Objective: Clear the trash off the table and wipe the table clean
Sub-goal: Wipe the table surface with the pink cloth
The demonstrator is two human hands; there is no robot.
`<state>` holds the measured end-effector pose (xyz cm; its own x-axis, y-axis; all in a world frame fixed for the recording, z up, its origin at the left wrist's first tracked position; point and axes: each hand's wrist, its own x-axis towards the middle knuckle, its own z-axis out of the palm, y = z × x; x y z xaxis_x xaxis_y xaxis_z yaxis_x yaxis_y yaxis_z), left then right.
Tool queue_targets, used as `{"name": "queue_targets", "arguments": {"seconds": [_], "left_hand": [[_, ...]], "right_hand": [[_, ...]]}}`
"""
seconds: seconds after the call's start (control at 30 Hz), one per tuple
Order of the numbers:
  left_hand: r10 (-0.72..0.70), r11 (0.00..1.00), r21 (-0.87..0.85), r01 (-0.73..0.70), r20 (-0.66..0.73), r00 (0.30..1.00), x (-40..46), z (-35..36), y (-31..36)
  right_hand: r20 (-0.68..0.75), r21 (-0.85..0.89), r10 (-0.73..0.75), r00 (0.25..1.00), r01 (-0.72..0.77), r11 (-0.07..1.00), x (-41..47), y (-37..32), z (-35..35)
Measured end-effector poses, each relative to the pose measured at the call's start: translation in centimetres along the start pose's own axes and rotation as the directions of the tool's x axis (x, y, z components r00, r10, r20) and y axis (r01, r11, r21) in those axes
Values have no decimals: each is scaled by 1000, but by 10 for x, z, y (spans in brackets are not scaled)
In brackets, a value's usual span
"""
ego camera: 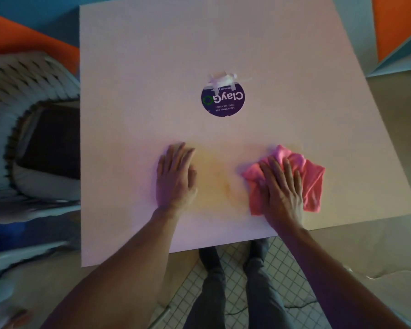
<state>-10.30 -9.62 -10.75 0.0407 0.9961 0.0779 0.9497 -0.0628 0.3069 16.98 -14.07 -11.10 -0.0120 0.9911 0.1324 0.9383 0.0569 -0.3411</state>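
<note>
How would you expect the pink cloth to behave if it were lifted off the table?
The pink cloth lies crumpled in soft folds under the right hand, so it would probably drape limply. It looks thin, likely light. Pushed across the table, it may bunch up.

Round sticker (223,99) flat, open table (133,67) around, chair (33,129) left.

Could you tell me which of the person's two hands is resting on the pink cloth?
The right hand presses flat on the pink cloth. The left hand lies flat on the bare table, beside the yellowish stain between them.
</note>
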Motion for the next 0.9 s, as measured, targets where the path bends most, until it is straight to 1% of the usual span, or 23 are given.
{"name": "queue_targets", "arguments": {"seconds": [0.07, 0.17, 0.23, 0.3, 0.37, 0.5, 0.57, 0.63, 0.73, 0.8, 0.9], "left_hand": [[17, 998, 53, -16, -3, 1000, -25, -8, -22], [-51, 988, 148, 50, 2, 999, -61, -16, -39], [-67, 986, 156, 65, 8, 998, -64, -17, -40], [-67, 986, 153, 66, 3, 998, -62, -16, -39], [-54, 986, 159, 56, -14, 998, -64, -16, -40], [-53, 987, 150, 57, -27, 998, -63, -16, -42], [-53, 987, 149, 58, -31, 998, -63, -16, -42], [-59, 989, 132, 63, -33, 998, -63, -16, -41], [-60, 992, 107, 64, -40, 997, -64, -16, -40], [-64, 992, 109, 69, -49, 997, -65, -16, -40], [-68, 990, 122, 75, -55, 996, -63, -14, -39]], "right_hand": [[-35, -17, 91, 995, -92, 996, 11, -9, 4], [-27, 16, 216, 976, -215, 976, 32, -32, 13], [-17, 45, 231, 973, -230, 972, 51, -56, 22], [19, 57, 164, 986, -165, 985, 64, -83, 33], [24, 59, 77, 997, -78, 995, 63, -110, 45], [10, 95, -27, 1000, 26, 995, 15, -140, 50], [26, 92, -63, 998, 60, 994, -17, -132, 41], [33, 68, -45, 998, 42, 997, -38, -107, 29], [31, 17, 37, 999, -38, 999, -44, -61, 11], [6, -4, 98, 995, -98, 995, -31, -39, 5], [-28, 2, 224, 974, -224, 975, 7, -38, 9]]}}
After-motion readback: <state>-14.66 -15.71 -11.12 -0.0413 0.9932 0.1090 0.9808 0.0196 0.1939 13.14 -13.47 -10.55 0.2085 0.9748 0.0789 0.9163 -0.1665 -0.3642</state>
